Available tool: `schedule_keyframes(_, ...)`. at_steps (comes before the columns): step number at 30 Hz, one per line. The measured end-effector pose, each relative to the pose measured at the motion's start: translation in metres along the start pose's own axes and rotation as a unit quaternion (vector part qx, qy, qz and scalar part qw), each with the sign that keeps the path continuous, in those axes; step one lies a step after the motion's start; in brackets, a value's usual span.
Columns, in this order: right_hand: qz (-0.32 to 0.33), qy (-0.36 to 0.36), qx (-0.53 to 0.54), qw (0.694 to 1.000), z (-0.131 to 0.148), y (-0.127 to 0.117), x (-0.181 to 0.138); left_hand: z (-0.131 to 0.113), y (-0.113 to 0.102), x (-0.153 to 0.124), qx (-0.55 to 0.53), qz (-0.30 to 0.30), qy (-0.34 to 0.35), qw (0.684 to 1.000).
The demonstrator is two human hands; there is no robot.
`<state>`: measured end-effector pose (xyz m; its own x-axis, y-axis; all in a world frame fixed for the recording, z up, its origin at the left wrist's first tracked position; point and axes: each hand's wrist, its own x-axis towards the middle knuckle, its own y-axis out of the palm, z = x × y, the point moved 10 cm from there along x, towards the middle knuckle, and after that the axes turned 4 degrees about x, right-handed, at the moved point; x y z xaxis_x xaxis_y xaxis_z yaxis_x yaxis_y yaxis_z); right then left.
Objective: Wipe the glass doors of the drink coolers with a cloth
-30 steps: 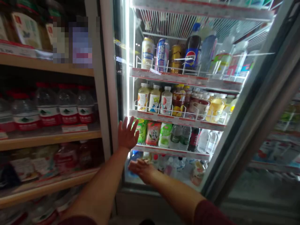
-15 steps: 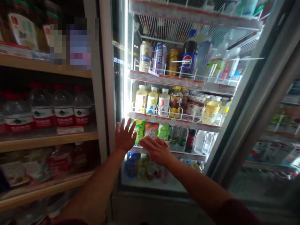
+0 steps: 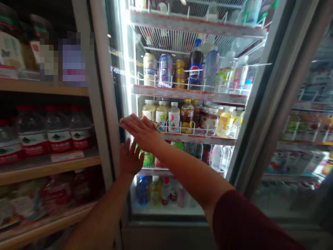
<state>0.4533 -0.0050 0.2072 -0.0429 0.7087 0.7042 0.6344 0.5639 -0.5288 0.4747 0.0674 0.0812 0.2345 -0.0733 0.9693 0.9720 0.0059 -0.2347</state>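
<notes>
My left hand [image 3: 130, 158] is raised with its fingers spread, at the left side of the glass door [image 3: 166, 208] of a lit drinks fridge. Above it, my right hand [image 3: 142, 131] lies flat, fingers stretched out and close together, pointing left. It appears to touch the glass. A thin pale edge shows along this hand; whether it is a cloth or a reflection I cannot tell. Behind the hands stand a green drink pack [image 3: 148, 159] and a row of white-capped bottles [image 3: 173, 117], partly covered by my right hand and forearm.
To the left, wooden shelves [image 3: 52, 166] hold red-capped water bottles [image 3: 58, 130]. A metal door frame [image 3: 275, 104] slants down the right, with another fridge section beyond. Cans [image 3: 150, 69] and a cola bottle [image 3: 196, 66] stand on a higher fridge shelf.
My right hand has moved up and left, from right of my left hand to above it. My left hand is slightly lower in view. The view has shifted a little to the right.
</notes>
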Motion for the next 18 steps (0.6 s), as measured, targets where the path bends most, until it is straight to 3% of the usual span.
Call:
schedule_keyframes(3, -0.013, -0.007, -0.015, 1.000, -0.022, -0.020, -0.005, 0.002, 0.002, 0.000, 0.002, 0.010, -0.009, 1.000)
schedule_keyframes(6, -0.046, 0.075, -0.046, 0.995, -0.069, -0.047, -0.031, 0.003, 0.004, 0.001, 0.005, 0.028, -0.022, 0.999)
schedule_keyframes(9, -0.074, 0.151, -0.065, 0.984, -0.098, -0.058, -0.086, 0.002, 0.003, 0.003, -0.004, 0.029, -0.026, 0.999)
schedule_keyframes(11, -0.066, 0.158, -0.064, 0.983, -0.097, -0.050, -0.131, 0.001, 0.002, 0.003, -0.009, 0.025, -0.028, 0.999)
schedule_keyframes(13, -0.025, 0.113, -0.056, 0.992, -0.082, -0.034, -0.175, 0.002, 0.002, 0.004, -0.014, 0.021, -0.034, 0.999)
schedule_keyframes(15, 0.038, 0.025, -0.048, 0.998, -0.064, -0.021, -0.211, 0.002, 0.002, 0.005, -0.020, 0.021, -0.039, 0.999)
schedule_keyframes(18, 0.066, -0.011, -0.085, 0.994, -0.082, -0.035, -0.243, 0.003, 0.004, 0.006, -0.019, 0.027, -0.046, 0.998)
